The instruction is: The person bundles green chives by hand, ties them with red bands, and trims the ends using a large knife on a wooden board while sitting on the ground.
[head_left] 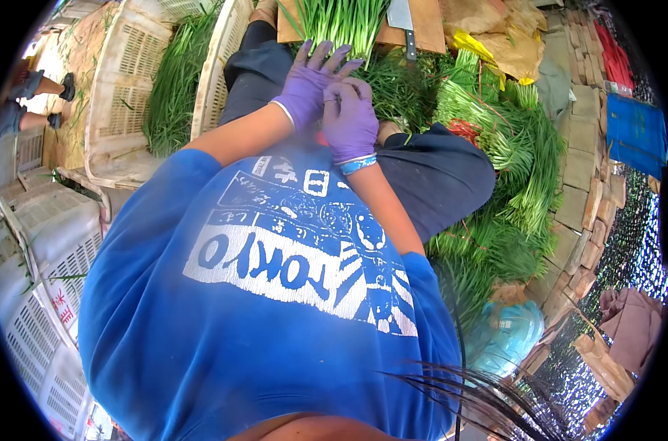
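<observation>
My left hand (306,84), in a purple glove, lies with its fingers stretched out and apart. Its fingertips reach the lower edge of a spread of green chives (341,26) on a wooden board (425,26). Right beside it, my right hand (350,121), gloved the same way, is closed, its curled fingers close against the left palm. What those fingers hold, if anything, is hidden. A broad-bladed knife (401,16) with a dark handle rests on the board, right of the chives.
Bundled chives (528,147), some with red ties, are heaped at my right. On the left stands a white plastic crate (132,95) holding loose greens (183,81). More crates (47,228) sit lower left. Bricks (580,140) line the right side. Another person's legs (36,92) show far left.
</observation>
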Motion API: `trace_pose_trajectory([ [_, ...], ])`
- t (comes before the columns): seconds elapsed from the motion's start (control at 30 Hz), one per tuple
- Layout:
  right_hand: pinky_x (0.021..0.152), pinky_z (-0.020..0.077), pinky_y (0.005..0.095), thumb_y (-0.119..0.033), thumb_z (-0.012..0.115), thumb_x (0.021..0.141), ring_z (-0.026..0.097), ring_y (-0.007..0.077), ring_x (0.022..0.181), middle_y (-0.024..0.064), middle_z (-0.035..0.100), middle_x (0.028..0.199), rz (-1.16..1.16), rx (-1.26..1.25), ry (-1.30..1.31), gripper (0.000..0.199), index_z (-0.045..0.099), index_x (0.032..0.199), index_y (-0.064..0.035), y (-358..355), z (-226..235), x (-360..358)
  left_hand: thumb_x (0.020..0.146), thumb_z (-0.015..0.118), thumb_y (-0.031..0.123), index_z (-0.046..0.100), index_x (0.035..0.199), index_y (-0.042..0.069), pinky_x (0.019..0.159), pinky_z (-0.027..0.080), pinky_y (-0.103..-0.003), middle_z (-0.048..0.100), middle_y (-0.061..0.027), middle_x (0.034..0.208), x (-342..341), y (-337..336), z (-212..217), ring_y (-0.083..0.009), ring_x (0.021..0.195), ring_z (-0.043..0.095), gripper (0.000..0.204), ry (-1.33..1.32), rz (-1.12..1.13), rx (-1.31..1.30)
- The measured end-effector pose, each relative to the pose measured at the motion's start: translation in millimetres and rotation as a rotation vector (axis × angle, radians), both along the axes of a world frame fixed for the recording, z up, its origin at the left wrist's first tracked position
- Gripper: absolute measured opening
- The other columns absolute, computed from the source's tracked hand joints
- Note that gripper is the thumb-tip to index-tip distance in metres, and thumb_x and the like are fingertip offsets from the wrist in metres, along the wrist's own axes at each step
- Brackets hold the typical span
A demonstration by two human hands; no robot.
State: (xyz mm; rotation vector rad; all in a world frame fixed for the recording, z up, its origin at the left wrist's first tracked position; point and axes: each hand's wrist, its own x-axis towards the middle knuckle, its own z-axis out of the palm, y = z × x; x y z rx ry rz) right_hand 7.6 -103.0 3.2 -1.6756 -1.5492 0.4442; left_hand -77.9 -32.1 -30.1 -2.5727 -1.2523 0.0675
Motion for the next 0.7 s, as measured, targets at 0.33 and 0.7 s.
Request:
trace_pose_trajectory([
  [0.33, 0.062, 0.0457, 0.0382, -0.018, 0.056, 0.074, 0.057, 0.0300, 0.070, 0.0109, 0.059, 0.082, 0.037, 0.062, -0.007, 0.012, 0.060, 0.083, -0.0117, 4, -18, -9, 0.083, 0.034, 0.037, 0.029, 0.131, 0.027, 0.103, 0.007, -0.051, 0.025, -0.0025, 0.138, -1, -11, 3, -0.0286, 0.128, 0.019, 0.049, 0.236, 0.027, -0.045],
  [0.7, 0.042, 0.0316, 0.0186, -0.004, 0.050, 0.080, 0.041, 0.0049, 0.048, 0.0008, 0.052, 0.069, 0.153, -0.425, 1.104, 0.009, 0.058, 0.083, -0.0004, 2, -45, -5, 0.084, 0.032, 0.045, 0.035, 0.128, 0.034, 0.086, 0.005, -0.074, 0.014, -0.0065, 0.143, 0, -8, -16, -0.0450, 0.126, 0.014, 0.045, 0.298, 0.061, -0.356],
])
